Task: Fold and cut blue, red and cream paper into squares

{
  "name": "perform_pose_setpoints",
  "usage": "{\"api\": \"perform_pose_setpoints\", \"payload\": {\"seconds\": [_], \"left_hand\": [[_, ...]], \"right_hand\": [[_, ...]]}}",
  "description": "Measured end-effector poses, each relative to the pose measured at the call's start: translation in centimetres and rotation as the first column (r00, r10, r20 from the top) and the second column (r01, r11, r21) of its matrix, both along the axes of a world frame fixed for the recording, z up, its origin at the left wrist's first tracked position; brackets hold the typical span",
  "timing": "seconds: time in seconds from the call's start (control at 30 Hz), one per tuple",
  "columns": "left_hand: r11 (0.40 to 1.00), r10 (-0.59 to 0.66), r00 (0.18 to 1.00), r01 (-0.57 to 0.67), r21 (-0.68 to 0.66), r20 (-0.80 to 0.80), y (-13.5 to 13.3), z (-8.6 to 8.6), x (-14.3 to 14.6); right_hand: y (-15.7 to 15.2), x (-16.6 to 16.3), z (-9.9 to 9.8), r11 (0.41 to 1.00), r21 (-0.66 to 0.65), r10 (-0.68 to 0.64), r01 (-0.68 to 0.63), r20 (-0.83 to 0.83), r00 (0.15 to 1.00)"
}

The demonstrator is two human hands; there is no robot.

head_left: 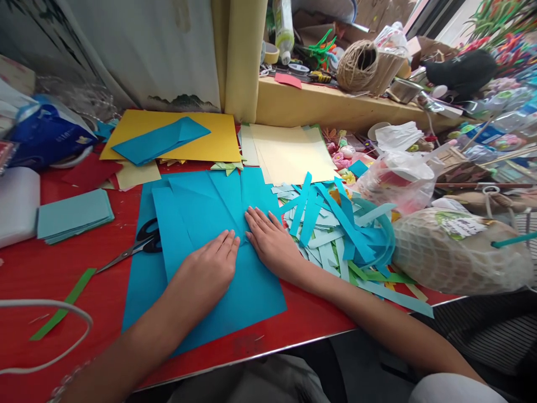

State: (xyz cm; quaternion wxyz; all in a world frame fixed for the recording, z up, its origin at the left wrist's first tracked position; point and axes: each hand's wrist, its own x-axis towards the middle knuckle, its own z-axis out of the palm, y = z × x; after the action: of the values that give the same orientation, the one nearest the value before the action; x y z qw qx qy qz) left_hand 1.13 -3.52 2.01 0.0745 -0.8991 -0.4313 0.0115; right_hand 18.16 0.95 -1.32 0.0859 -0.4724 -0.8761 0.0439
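Observation:
Both hands lie flat on a folded blue paper sheet in the middle of the red table. My left hand presses the sheet with fingers stretched forward and together. My right hand rests beside it, fingers spread and pointing up-left along a fold. The fingertips of the two hands almost meet. A larger blue sheet lies underneath.
Black-handled scissors lie left of the sheet. A heap of blue and pale paper strips sits to the right, with plastic bags beyond. Yellow paper, cream paper, a stack of light blue squares and a green strip lie around.

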Motion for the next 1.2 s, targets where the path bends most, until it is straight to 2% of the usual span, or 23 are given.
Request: {"api": "perform_pose_setpoints", "payload": {"seconds": [0.17,0.27,0.5,0.6,0.7,0.77,0.83,0.9,0.97,1.0,1.03,1.1,1.13,1.2], "left_hand": [[1.000,-0.005,0.999,0.006,0.031,-0.032,-0.1,-0.2,-0.2],[1.000,0.006,0.998,-0.006,0.005,-0.065,-0.2,0.2,-0.5],[0.997,0.015,1.000,-0.016,-0.080,-0.018,-0.2,2.4,-0.9],[0.993,0.120,0.993,-0.120,0.017,-0.003,0.0,3.2,-1.0],[0.917,0.363,0.931,-0.362,0.169,0.023,0.5,3.5,-2.0],[0.818,0.523,0.851,-0.519,0.246,0.058,1.1,3.3,-3.3],[0.728,0.621,0.778,-0.618,0.296,0.099,1.7,3.1,-4.8],[0.687,0.654,0.744,-0.658,0.308,0.132,2.2,2.8,-6.0],[0.691,0.652,0.744,-0.663,0.288,0.148,2.6,2.6,-6.7],[0.700,0.648,0.747,-0.661,0.269,0.149,2.7,2.4,-6.9],[0.712,0.644,0.751,-0.658,0.245,0.145,2.8,2.3,-6.9],[0.737,0.639,0.759,-0.651,0.185,0.126,3.0,2.0,-6.7],[0.748,0.635,0.763,-0.647,0.151,0.122,3.1,1.9,-6.5],[0.769,0.621,0.771,-0.634,0.080,0.141,3.3,1.7,-6.1]], "right_hand": [[0.1,0.0,-0.1,1.000,0.016,0.004,-0.004,-0.008,1.000],[0.1,-0.1,-0.1,0.999,0.035,0.006,-0.006,-0.002,1.000],[0.1,-0.2,-0.2,0.994,0.107,0.029,-0.025,-0.035,0.999],[0.0,0.0,0.3,0.991,0.134,0.034,-0.027,-0.051,0.998],[-0.8,0.0,1.7,0.979,0.201,-0.015,0.039,-0.120,0.993],[-1.8,-0.6,3.0,0.965,0.255,-0.007,0.055,-0.186,0.982],[-3.0,-1.6,4.2,0.966,0.257,0.081,-0.024,-0.214,0.974],[-4.0,-2.8,5.0,0.963,0.187,0.228,-0.192,-0.192,0.955],[-4.3,-3.7,5.4,0.928,0.054,0.371,-0.367,-0.179,0.911],[-4.2,-3.9,5.5,0.912,-0.023,0.400,-0.411,-0.186,0.898],[-3.8,-3.9,5.4,0.905,-0.098,0.390,-0.414,-0.197,0.899],[-2.7,-3.5,5.0,0.923,-0.219,0.275,-0.316,-0.198,0.941],[-2.1,-3.2,4.6,0.934,-0.251,0.212,-0.254,-0.181,0.960],[-1.1,-2.4,3.7,0.934,-0.261,0.215,-0.242,-0.130,0.968]]}}
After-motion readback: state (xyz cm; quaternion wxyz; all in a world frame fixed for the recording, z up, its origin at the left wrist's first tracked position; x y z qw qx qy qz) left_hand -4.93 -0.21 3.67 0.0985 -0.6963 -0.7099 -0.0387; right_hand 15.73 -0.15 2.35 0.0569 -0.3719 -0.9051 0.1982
